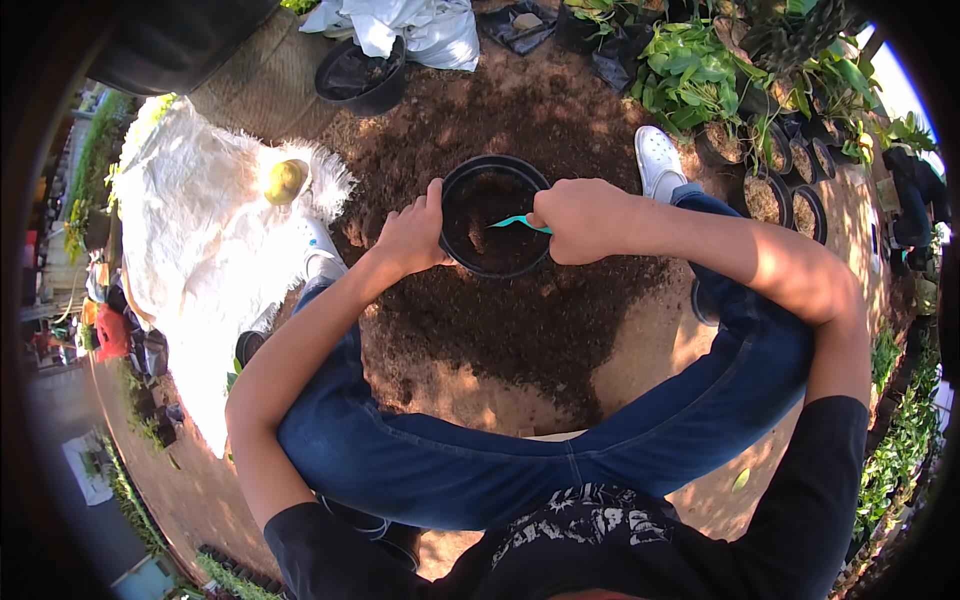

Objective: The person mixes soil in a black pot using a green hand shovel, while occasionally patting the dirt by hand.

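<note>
A round black plastic plant pot [491,271] stands between my feet on dark loose soil [480,330]. My left hand [412,229] grips its left rim, thumb low on the near side and fingers along the outside. In my right hand [589,221] is a turquoise hand trowel [516,221], its handle mostly hidden by my fist. The trowel's blade reaches inside the pot, over the dark soil [487,206] there. A paler brown lump [476,234] shows beside the tip. Whether the blade touches the soil I cannot tell.
A white woven sack [202,225] lies at left, bearing a round yellow-green fruit [284,182]. Beyond the pot are another black pot [364,79] and white bags [431,34]. Leafy plants [694,79] and several filled pots [765,196] line the right. My white clogs [658,159] flank the soil.
</note>
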The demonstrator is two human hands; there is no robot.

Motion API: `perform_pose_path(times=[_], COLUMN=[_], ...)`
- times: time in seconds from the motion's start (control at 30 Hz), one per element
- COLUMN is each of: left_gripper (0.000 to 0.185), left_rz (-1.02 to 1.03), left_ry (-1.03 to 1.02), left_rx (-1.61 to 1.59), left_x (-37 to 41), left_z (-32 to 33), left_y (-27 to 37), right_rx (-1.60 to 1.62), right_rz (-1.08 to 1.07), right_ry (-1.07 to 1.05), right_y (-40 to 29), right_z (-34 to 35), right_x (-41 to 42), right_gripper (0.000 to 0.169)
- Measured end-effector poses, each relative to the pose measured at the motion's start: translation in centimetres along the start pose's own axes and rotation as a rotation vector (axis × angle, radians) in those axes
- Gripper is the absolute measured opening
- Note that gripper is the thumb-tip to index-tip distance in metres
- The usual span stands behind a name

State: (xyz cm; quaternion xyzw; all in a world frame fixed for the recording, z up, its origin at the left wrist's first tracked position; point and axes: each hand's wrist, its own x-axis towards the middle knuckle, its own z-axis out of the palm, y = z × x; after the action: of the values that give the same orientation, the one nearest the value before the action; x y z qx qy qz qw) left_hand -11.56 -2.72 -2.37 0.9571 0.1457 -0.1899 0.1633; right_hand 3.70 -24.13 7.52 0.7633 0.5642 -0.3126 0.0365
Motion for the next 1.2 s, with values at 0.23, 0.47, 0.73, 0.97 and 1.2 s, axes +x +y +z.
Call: perform_pose_path(times=[0.23,0.47,0.73,0.97,1.2], left_gripper=[0.115,0.121,0.116,0.116,0.125], left_rz=[0.019,0.048,0.035,0.07,0.016], left_ry=[0.04,0.037,0.037,0.058,-0.022], left_rx=[-0.028,-0.022,-0.012,-0.013,-0.028], left_x=[0.3,0.2,0.2,0.3,0.3], left_z=[0.5,0.1,0.3,0.5,0.0], left_y=[-0.5,-0.2,-0.5,-0.6,-0.4], right_rx=[-0.072,-0.066,-0.212,-0.137,-0.248], right_rz=[-0.055,-0.069,-0.034,-0.137,-0.085], right_ry=[-0.008,0.1,0.063,0.226,0.039], right_y=[-2.1,1.5,-0.2,-0.4,-1.2], right_z=[-3.9,-0.6,-3.5,-0.6,-1.3], right_x=[-2.9,0.4,-2.2,-1.2,-0.8], right_gripper=[0.049,0.047,0.042,0.023,0.025])
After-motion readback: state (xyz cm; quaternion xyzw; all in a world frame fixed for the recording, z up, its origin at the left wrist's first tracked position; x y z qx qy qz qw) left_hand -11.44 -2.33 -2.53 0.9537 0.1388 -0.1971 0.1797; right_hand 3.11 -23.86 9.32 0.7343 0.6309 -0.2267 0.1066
